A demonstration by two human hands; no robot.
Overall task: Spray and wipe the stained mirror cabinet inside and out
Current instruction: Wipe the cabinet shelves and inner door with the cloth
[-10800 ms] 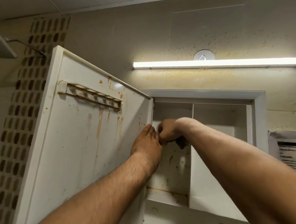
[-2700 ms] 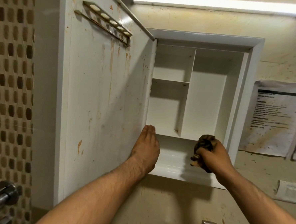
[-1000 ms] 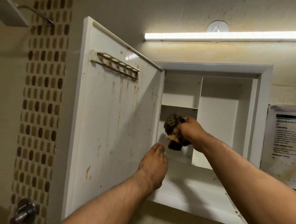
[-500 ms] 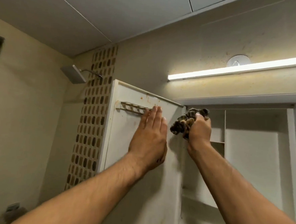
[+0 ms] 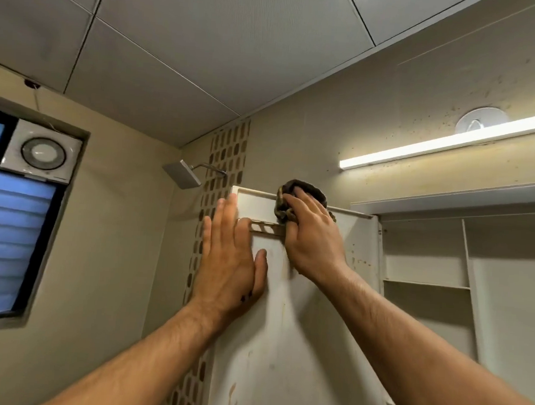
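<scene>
Right hand (image 5: 312, 239) fingers press the rag (image 5: 304, 193) against the door (image 5: 298, 345) top; left hand (image 5: 231, 262), fingers flat, braces it. Hard wiping could swing the door.

Likely a home bathroom: shower head (image 5: 182, 173), mirror cabinet (image 5: 427, 274), exhaust fan (image 5: 43, 153).

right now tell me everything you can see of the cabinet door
The cabinet door is a white, plastic-looking panel swung open, its inner face toward the camera. A slotted rack runs across near its top. Brownish drips and specks stain it, thickest by the hinge edge. The left hand lies flat against it, while the right hand presses a dark cloth over its top edge.
</scene>
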